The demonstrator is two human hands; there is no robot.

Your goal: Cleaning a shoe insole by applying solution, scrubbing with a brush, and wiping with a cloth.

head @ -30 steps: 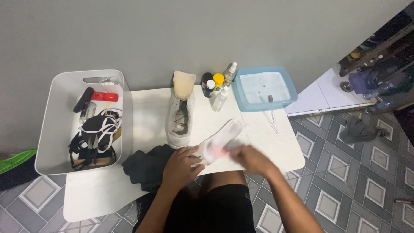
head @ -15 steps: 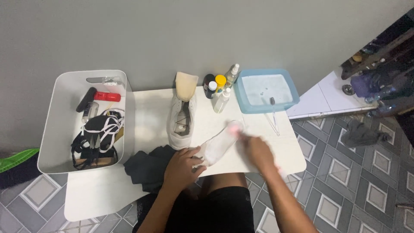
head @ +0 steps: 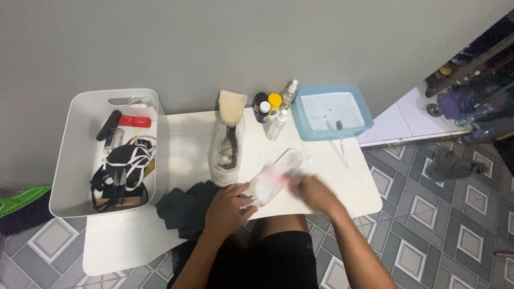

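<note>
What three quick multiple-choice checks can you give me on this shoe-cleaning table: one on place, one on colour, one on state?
1. Where does the blue basin stand?
A. at the table's far right, by the wall
B. inside the white bin
C. on the floor tiles

2. What colour is the cloth beside the left hand?
A. yellow
B. dark, near black
C. red

3. How is the white shoe in the hands lying?
A. upright, opening upward
B. inside the basin
C. turned over, sole showing

Answers: 1 A, the basin sits behind the bottles' right, against the wall. 2 B, the crumpled cloth is dark at the near edge. 3 C, the pale sole faces the camera while the right hand, blurred, is at it.
</note>
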